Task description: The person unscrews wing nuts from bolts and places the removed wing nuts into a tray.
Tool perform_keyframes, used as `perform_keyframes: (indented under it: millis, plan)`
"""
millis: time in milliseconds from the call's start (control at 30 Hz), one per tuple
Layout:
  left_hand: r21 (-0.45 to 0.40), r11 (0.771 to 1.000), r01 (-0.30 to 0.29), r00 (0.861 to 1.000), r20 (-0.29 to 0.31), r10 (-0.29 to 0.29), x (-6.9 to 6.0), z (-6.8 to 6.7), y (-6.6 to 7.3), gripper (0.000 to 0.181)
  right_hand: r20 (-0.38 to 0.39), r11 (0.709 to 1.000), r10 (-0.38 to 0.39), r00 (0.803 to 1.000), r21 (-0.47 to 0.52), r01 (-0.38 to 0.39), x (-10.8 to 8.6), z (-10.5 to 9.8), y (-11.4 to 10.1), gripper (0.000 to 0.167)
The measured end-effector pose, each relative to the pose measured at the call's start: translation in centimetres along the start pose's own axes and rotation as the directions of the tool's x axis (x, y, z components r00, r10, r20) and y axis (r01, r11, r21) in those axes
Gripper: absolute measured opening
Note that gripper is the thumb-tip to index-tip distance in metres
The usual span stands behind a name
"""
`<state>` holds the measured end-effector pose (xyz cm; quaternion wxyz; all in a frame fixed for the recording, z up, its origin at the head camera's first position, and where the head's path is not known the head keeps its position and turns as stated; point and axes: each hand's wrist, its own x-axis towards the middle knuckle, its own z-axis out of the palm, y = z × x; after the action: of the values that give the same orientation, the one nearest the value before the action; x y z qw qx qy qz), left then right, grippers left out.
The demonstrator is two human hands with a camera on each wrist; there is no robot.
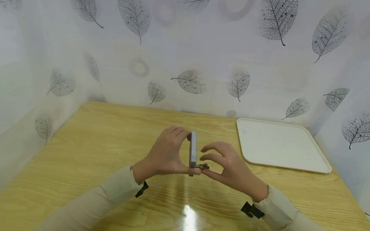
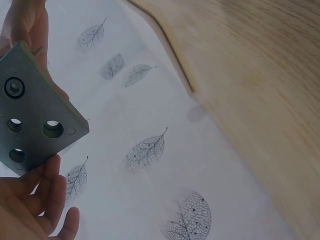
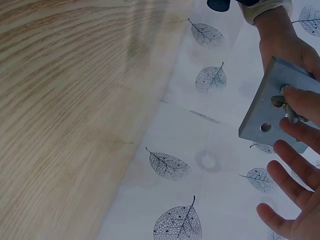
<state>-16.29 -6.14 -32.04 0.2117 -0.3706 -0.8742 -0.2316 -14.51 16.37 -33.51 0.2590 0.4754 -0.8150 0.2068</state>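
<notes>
A grey metal plate (image 1: 193, 148) stands upright in my left hand (image 1: 168, 151), with the thumb at its near edge and the fingers at its far edge. In the left wrist view the plate (image 2: 37, 112) shows several round holes and a socket-head bolt (image 2: 14, 88) in one of them. On the plate's right side, a brass-coloured wing nut (image 1: 204, 166) sits on the bolt's protruding end. My right hand (image 1: 230, 168) has its thumb against the wing nut (image 3: 278, 101) and the index fingertip close to its other side; the remaining fingers (image 3: 287, 185) are spread.
A white tray (image 1: 282, 143) lies at the back right of the wooden table (image 1: 112, 138). Leaf-patterned white sheeting (image 1: 164, 54) surrounds the table at the back and sides. Black straps (image 1: 252, 210) are on both wrists.
</notes>
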Motion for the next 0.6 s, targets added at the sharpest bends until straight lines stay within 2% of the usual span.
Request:
perform_keyframes:
  millis: [100, 433, 600]
  plan:
    - [-0.001, 1.0, 0.001, 1.0, -0.001, -0.001, 0.01, -0.04, -0.08, 0.077, -0.006, 1.0, -0.006, 1.0, 0.019, 0.007, 0.06, -0.22, -0.14, 0.023]
    - [-0.006, 1.0, 0.007, 1.0, 0.006, -0.007, 0.23, -0.44, -0.35, 0.078, -0.054, 0.992, -0.101, 0.993, 0.066, 0.104, 0.64, -0.46, -0.79, 0.025]
    - [-0.013, 1.0, -0.001, 1.0, 0.006, 0.001, 0.33, -0.63, -0.41, 0.078, -0.078, 0.993, -0.098, 0.992, 0.055, 0.102, 1.01, -0.43, -0.82, 0.024]
